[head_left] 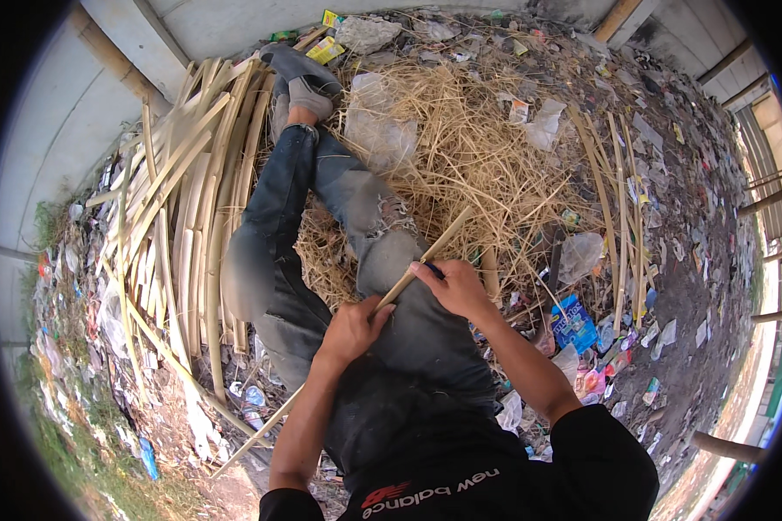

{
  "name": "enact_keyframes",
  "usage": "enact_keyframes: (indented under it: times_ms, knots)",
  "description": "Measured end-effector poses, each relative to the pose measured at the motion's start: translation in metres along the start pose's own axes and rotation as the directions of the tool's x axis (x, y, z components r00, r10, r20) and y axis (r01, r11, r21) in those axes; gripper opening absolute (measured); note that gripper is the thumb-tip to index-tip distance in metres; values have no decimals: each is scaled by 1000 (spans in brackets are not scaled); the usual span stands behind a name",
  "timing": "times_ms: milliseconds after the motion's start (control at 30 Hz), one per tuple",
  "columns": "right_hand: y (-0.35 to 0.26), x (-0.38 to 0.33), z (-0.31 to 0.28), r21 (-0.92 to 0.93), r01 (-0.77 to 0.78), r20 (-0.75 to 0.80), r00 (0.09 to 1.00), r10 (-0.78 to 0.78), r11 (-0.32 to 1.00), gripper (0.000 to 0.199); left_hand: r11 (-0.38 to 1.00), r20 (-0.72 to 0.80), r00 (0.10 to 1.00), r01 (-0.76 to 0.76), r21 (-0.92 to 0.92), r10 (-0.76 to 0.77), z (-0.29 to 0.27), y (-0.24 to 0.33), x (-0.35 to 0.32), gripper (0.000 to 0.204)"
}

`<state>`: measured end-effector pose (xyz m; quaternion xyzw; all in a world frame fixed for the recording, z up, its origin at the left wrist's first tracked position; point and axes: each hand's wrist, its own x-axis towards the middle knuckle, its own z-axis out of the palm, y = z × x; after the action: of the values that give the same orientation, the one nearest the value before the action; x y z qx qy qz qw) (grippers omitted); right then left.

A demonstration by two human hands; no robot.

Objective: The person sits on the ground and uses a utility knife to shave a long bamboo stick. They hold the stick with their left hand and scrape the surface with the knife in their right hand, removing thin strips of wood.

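A long, pale bamboo strip (448, 233) slants across my lap, from beyond my right knee down to the lower left, passing behind my left forearm. My left hand (351, 332) is closed round it, thumb pressed along the strip. Farther up the strip, my right hand (457, 288) is closed on a small tool with a dark blue handle (432, 270), which looks like a knife. Its blade is hidden by the fingers and the strip. The right fingers rest against the strip, just above my thigh.
Split bamboo strips (195, 226) lie in a heap to my left, beside my outstretched legs. Curly bamboo shavings (478, 139) cover the ground ahead. More strips (619, 217) lie at the right. Litter, including a blue packet (573, 324), is strewn around; a grey wall (52, 130) stands at the left.
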<state>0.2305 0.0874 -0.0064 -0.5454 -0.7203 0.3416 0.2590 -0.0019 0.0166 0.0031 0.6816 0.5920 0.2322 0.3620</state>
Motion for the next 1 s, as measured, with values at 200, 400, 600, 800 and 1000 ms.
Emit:
enact_keyframes:
  times_ms: [200,400,600,800,1000]
  knots:
    - [20,4,-43,365,-312,543,836,72,877,50,998,16,999,37,-50,-36,-5,6,0,23]
    - [37,20,-74,157,-216,-143,961,239,964,45,999,1,999,33,-7,-33,-1,4,-2,22]
    - [33,35,-63,-86,-206,-240,954,180,975,41,997,-53,998,42,69,-39,8,6,-5,23]
    - [18,-4,-3,-109,83,-95,991,-94,990,39,994,-45,997,73,76,-69,10,5,-1,24]
    - [21,23,-34,-69,-174,-142,976,163,982,43,992,-60,996,65,110,-58,7,8,-7,25]
